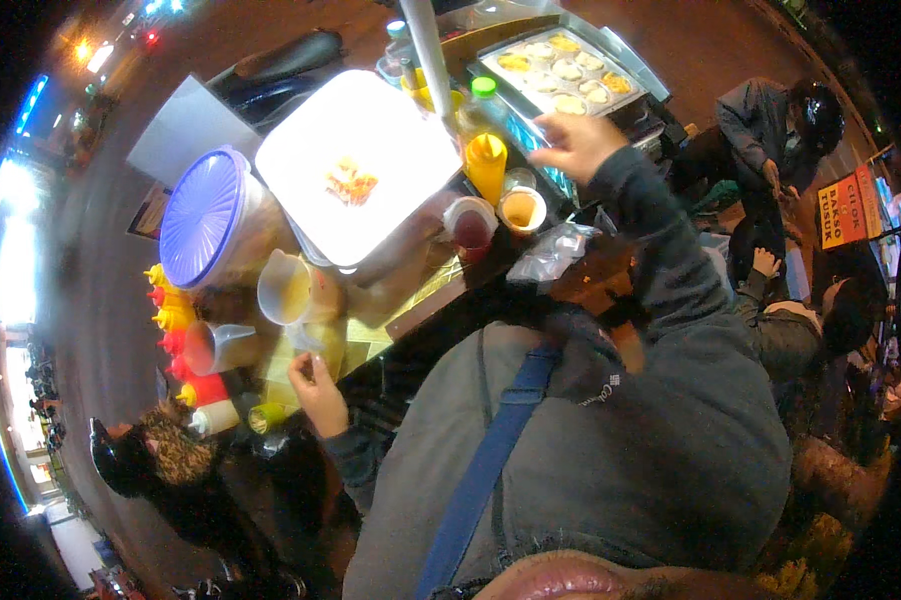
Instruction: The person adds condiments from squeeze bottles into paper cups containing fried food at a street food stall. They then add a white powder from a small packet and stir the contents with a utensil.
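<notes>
My left hand [319, 395] is beside a translucent measuring jug [295, 287] at the table's lower edge, fingers curled together; what they hold, if anything, is unclear. My right hand [580, 150] hovers with thumb and fingers apart at the near edge of a pan [560, 78] of round pale and yellow cakes, near a green-capped bottle [484, 88] and yellow squeeze bottle [485, 166]. Left of these, a white board [310, 130] bears a small reddish heap of food [350, 185]. Cups [521, 210] and a crumpled plastic bag [550, 250] lie below my right hand.
A purple-lidded tub [205, 215], red and yellow squeeze bottles [175, 310] and another jug [215, 348] crowd the table's left side. A pole [425, 45] rises behind. A helmeted person [760, 130] and another person [785, 330] are at right; someone [140, 460] stands at lower left.
</notes>
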Demonstrator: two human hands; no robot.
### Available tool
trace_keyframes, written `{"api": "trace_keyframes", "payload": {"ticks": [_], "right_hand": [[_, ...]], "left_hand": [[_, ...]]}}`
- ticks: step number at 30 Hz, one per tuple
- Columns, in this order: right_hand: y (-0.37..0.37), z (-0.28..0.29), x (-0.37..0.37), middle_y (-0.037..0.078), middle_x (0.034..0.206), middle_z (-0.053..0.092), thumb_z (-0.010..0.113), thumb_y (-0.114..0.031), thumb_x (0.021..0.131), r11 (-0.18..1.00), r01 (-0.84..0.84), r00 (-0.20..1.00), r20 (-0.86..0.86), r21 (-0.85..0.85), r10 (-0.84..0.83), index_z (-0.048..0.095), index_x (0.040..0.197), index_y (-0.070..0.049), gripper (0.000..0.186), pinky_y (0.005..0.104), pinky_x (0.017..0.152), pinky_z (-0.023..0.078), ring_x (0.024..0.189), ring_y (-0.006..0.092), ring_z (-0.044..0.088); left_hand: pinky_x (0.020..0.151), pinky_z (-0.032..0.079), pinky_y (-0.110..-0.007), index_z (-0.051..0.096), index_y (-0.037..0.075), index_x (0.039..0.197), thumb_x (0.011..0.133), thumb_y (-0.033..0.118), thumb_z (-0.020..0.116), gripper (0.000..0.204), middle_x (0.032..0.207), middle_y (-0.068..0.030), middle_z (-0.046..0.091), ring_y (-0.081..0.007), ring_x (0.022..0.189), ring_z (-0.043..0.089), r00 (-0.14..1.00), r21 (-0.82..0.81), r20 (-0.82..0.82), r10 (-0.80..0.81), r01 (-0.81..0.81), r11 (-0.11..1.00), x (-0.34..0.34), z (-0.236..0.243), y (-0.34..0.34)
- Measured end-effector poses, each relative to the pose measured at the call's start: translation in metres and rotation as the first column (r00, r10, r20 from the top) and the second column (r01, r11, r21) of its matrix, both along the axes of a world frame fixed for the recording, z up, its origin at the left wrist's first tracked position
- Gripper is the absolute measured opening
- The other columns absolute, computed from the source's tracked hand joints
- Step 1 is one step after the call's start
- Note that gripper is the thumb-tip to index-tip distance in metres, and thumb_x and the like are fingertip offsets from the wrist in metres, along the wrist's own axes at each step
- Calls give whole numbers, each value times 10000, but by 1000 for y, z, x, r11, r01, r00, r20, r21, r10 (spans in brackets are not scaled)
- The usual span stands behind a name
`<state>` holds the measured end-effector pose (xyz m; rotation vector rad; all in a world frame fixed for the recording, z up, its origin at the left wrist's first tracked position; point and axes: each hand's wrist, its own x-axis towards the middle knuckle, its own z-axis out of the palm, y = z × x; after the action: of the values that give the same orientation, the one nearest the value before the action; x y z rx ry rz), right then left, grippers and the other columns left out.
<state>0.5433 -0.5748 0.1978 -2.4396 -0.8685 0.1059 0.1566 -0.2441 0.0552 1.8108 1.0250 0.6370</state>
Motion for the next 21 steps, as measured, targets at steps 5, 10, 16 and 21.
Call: {"api": "trace_keyframes", "payload": {"ticks": [5, 10, 16, 21], "right_hand": [[56, -68, -13, 225, 1072, 681, 776, -454, 770, 994, 109, 994, -27, -8, -109, 599, 1131, -42, 576, 461, 866, 532, 994, 387, 668], [71, -63, -19, 238, 1108, 672, 791, -482, 756, 952, 305, 950, -81, 33, -301, 551, 1196, -56, 658, 451, 888, 527, 1010, 398, 662], [15, -18, 20, 173, 1176, 648, 809, -299, 808, 690, 105, 994, -85, 717, -63, 463, 1316, -26, 672, 399, 949, 531, 1083, 284, 658], [-13, 4, 32, 186, 1286, 564, 788, -159, 840, 573, -85, 986, 153, 815, -71, 222, 1531, -50, 900, 376, 964, 527, 1124, 271, 630]], "left_hand": [[968, 429, -330, 536, -5, 1183, 999, 187, 581, 270, 1121, -94, 579, -193, 1050, 552, 984, -46, -48, -172, 170, 984, 10, 21, -16], [964, 429, -326, 549, -2, 1168, 997, 178, 580, 251, 1091, -88, 589, -184, 1053, 555, 971, -10, -54, -231, 231, 973, 17, 32, -33], [952, 437, -325, 578, -4, 1135, 978, 162, 591, 229, 1083, -99, 604, -192, 1031, 570, 960, -11, -87, -266, 266, 964, 8, 33, -45], [949, 443, -329, 590, -9, 1138, 971, 180, 601, 252, 1089, -114, 625, -212, 1034, 583, 935, -112, -90, -342, 332, 937, 24, 38, -59]]}}
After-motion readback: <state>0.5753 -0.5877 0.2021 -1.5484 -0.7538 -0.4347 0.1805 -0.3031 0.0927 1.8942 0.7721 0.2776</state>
